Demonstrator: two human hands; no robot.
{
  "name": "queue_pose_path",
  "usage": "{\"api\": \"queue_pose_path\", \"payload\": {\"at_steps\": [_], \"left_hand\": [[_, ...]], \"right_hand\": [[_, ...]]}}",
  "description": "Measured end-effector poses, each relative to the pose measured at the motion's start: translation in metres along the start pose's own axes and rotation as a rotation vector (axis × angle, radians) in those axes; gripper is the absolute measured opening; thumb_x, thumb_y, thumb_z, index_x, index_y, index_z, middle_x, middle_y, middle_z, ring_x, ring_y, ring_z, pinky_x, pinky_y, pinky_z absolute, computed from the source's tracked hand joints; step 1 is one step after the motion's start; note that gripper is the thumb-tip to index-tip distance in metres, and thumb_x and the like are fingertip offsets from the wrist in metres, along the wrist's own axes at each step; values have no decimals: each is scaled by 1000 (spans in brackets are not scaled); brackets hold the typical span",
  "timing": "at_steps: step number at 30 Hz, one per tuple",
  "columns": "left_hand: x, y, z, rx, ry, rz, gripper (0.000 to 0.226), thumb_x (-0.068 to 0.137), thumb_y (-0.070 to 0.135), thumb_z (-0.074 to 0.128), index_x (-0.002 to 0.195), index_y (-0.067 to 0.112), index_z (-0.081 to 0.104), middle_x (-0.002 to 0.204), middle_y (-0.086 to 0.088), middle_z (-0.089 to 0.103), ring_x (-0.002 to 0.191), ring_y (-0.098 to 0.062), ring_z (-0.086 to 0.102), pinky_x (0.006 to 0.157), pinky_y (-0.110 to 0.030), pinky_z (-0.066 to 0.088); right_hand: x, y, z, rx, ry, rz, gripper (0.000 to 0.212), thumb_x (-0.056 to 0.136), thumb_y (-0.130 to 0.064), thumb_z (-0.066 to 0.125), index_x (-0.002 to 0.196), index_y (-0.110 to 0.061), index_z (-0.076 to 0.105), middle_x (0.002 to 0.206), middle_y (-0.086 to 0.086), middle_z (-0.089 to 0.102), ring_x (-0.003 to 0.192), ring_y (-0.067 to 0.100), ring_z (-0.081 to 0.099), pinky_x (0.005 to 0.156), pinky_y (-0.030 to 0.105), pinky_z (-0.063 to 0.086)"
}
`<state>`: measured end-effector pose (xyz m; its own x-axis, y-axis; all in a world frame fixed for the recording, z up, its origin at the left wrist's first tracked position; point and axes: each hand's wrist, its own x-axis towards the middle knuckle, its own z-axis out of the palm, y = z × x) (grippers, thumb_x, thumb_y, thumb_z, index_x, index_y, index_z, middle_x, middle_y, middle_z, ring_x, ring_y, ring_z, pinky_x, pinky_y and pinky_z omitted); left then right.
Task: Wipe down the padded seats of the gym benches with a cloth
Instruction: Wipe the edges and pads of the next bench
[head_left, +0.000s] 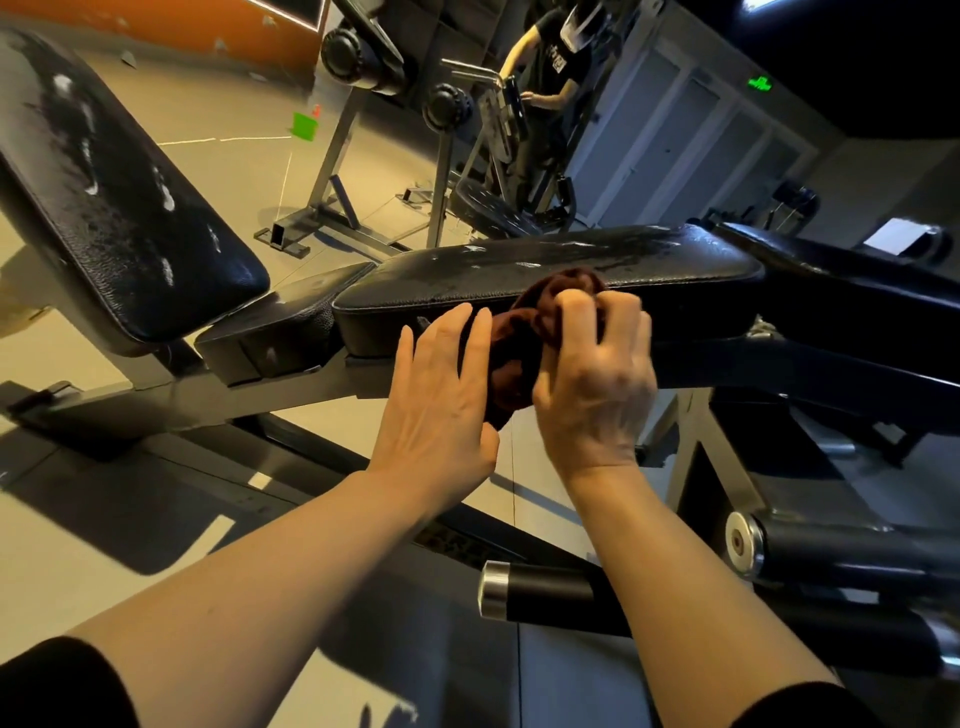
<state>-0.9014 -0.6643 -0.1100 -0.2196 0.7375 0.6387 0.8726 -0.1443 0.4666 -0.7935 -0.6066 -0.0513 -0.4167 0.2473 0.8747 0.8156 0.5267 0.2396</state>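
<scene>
While right hand (597, 374) is bunching up dark red cloth (524, 338) at frame center, fingers curled round it, left hand (441, 395) is lying flat beside, fingers straight, touching cloth. Cloth is sitting against near edge of black padded seat (545, 280), seat's long axis running left-right, wet streaks on top. Tilted backrest (114, 208) is filling upper left.

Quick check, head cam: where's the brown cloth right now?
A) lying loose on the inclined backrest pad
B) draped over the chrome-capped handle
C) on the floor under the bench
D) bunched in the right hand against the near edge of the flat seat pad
D: the right hand grips the bunched brown cloth at the near edge of the flat seat pad, while the left hand rests open beside it.
</scene>
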Motion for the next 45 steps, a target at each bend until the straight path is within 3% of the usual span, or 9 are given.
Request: {"api": "queue_pose_path", "payload": {"at_steps": [2, 10, 16, 23, 25, 29, 35, 41, 45], "left_hand": [[1, -1, 0, 5, 11, 4, 97, 74, 21, 73, 151, 8, 16, 153, -13, 20, 143, -29, 16, 120, -50, 6], [-2, 1, 6, 32, 2, 1, 95, 74, 20, 73, 150, 5, 18, 153, -12, 19, 143, -28, 15, 117, -45, 0], [2, 1, 0, 20, 40, 21, 101, 72, 20, 75, 152, 11, 15, 151, -12, 22, 141, -28, 17, 119, -50, 5], [-2, 0, 2, 65, -12, -14, 93, 75, 23, 72, 150, 6, 20, 153, -12, 20, 143, -27, 13, 120, -47, 2], [-2, 2, 3, 51, -5, -11, 96, 75, 23, 74, 151, 9, 18, 153, -12, 18, 143, -27, 13, 120, -46, 1], [3, 12, 3, 22, 48, 68, 98, 70, 21, 77, 150, 13, 21, 150, -11, 21, 141, -27, 16, 118, -50, 5], [3, 23, 8, -73, 93, 19, 74, 69, 12, 75, 135, 8, 42, 146, -12, 33, 137, -29, 28, 113, -56, 26], [6, 35, 10, -57, 46, 111, 92, 72, 17, 77, 149, 11, 28, 151, -14, 26, 141, -31, 24, 118, -51, 10], [9, 39, 10, -84, 52, 93, 84, 74, 17, 73, 146, 8, 32, 151, -14, 26, 141, -31, 24, 119, -53, 13]], "right_hand": [[1, 2, 1, -23, 25, 42, 19, 89, -13, 66, 105, -6, 59, 96, 16, 56, 77, 24, 53, 57, 30, 48], [-4, 1, 0, 80, -160, -92, 20, 89, -18, 60, 105, -6, 61, 94, 13, 54, 74, 20, 52, 51, 25, 39], [5, 4, 3, 0, 75, 151, 26, 87, -15, 68, 105, -9, 50, 94, 15, 56, 72, 23, 55, 57, 30, 48], [-1, -4, 8, 53, -144, -168, 23, 89, -19, 54, 108, -7, 56, 96, 15, 57, 72, 23, 52, 50, 29, 45], [2, 0, 6, 11, -88, -90, 21, 91, -22, 52, 106, -8, 55, 94, 14, 56, 70, 23, 51, 52, 31, 44], [8, 12, -2, -44, 129, 270, 19, 90, -11, 49, 108, -9, 50, 102, 17, 55, 84, 26, 56, 66, 33, 51], [-1, 13, -5, 78, -144, 68, 28, 84, -16, 71, 108, -9, 58, 101, 12, 54, 79, 21, 53, 54, 30, 50], [8, 29, -18, -4, 136, 384, 23, 83, -4, 50, 105, -6, 55, 104, 17, 54, 91, 28, 56, 65, 29, 51], [6, 31, -19, -7, 24, 229, 20, 84, -6, 60, 104, -8, 61, 102, 14, 55, 87, 24, 53, 63, 25, 45]]}}
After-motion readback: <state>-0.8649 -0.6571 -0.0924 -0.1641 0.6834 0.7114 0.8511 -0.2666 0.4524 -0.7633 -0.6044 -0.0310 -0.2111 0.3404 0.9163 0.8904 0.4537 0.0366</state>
